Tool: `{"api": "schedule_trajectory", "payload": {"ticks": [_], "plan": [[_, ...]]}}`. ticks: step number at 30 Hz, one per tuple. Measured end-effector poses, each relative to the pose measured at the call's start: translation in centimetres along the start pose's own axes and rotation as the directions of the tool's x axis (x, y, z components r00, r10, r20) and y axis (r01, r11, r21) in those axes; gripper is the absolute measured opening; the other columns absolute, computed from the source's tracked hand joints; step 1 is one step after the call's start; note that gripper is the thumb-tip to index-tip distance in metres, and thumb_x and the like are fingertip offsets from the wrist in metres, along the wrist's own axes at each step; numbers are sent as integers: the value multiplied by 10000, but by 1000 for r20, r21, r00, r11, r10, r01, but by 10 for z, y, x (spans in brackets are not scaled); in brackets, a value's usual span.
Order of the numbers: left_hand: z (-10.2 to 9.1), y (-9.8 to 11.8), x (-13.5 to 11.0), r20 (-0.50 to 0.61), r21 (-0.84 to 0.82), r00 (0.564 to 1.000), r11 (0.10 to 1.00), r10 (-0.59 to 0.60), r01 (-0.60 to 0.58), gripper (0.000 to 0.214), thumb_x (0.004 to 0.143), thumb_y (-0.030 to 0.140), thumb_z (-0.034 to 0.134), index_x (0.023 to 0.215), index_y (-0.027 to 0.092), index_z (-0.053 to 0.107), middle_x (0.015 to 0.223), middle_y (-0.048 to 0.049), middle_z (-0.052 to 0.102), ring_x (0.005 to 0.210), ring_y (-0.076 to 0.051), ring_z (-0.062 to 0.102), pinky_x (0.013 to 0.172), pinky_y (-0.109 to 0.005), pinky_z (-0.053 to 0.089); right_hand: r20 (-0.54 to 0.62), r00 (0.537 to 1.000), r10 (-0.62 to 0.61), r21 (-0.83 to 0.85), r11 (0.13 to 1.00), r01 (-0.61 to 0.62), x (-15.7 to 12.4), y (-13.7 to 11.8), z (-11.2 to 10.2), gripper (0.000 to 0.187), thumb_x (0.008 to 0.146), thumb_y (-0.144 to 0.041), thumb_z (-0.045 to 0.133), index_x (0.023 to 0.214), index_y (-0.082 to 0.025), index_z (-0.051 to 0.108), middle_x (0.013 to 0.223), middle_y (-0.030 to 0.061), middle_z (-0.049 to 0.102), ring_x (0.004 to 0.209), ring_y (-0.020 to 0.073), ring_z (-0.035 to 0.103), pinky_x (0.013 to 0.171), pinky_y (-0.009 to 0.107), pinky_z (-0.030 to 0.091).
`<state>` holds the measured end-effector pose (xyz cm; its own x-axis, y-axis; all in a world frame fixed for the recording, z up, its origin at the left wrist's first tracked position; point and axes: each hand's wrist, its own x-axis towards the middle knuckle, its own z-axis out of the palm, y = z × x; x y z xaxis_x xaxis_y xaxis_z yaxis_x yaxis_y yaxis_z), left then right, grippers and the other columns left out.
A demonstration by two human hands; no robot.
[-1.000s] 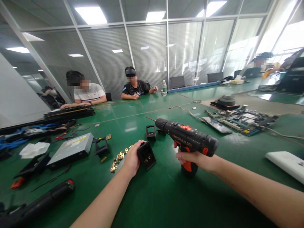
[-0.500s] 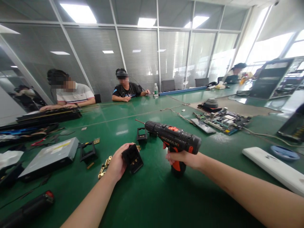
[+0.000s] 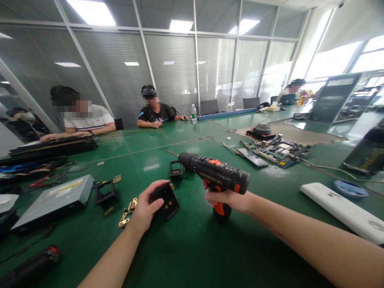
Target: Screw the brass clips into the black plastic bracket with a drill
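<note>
**Black plastic housing (image 3: 173, 197) in the left hand (image 3: 146, 205), cordless drill (image 3: 220, 170) in the right hand (image 3: 225, 199)**

Seen from above a green bench (image 3: 192, 248); clock directions are read from the housing. The left hand's grip is closed around the housing's left side, thumb bent over the near face, holding it tilted with two small brass fittings (image 3: 169, 203) showing inside. The right hand's grip is wrapped around the drill's handle, at 2 o'clock. The drill's thin bit (image 3: 171, 153) is at 12 o'clock, apart from the housing and pointing between 9 and 10 o'clock.

The step in hand seems to be preparing to work on the fittings; whether to tighten or loosen them cannot be told. The next move would call for turning the housing and bit to face each other, lining the tip up with a fitting, and bracing the housing against twist.

Loose brass brackets (image 3: 131, 206) lie near 9 o'clock; a similar black frame (image 3: 176, 176) stands at 1 o'clock.

The left fingertips are hidden behind the housing. The bit's tip shape is too small to make out. Another dark piece (image 3: 189, 169) is mostly hidden behind the drill, and both forearms are cut off.
</note>
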<state>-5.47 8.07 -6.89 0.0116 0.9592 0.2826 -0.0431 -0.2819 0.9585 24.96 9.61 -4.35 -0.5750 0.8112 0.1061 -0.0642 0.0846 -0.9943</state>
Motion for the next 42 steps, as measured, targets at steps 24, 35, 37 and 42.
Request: {"api": "schedule_trajectory", "payload": {"ticks": [24, 35, 37, 42], "plan": [[0, -14, 17, -342, -298, 885, 930, -317, 218, 500, 877, 573, 708, 1169, 166, 697, 994, -107, 757, 896, -308, 741, 767, -467, 632, 90, 994, -54, -21, 998, 56, -3, -11, -4, 466, 838, -364, 806, 1235, -234, 599, 1180, 57, 644, 770, 141, 670, 700, 299, 571], [-7, -21, 17, -336, -226, 916, 963, -217, 145, 588, 772, 630, 793, 1144, 178, 738, 976, -75, 758, 861, -281, 718, 724, -397, 605, 69, 997, -28, 21, 999, 27, -2, -6, -3, 396, 819, -381, 829, 1113, -224, 614, 1038, 20, 641, 774, 158, 669, 729, 326, 577], [-7, -21, 18, -353, -224, 913, 966, -204, 130, 582, 768, 627, 798, 1131, 176, 740, 967, -69, 757, 852, -269, 712, 728, -385, 601, 65, 997, -29, 26, 999, 27, -2, -5, -3, 391, 827, -373, 824, 1118, -220, 611, 1032, 21, 637, 774, 155, 666, 731, 324, 580], [-6, -20, 16, -371, -227, 910, 968, -185, 105, 573, 779, 616, 798, 1129, 168, 738, 980, -66, 755, 847, -257, 716, 765, -379, 595, 70, 997, -43, 23, 999, 42, -2, -4, -3, 371, 848, -334, 810, 1137, -213, 610, 1070, 25, 629, 761, 136, 664, 719, 309, 577]]}}
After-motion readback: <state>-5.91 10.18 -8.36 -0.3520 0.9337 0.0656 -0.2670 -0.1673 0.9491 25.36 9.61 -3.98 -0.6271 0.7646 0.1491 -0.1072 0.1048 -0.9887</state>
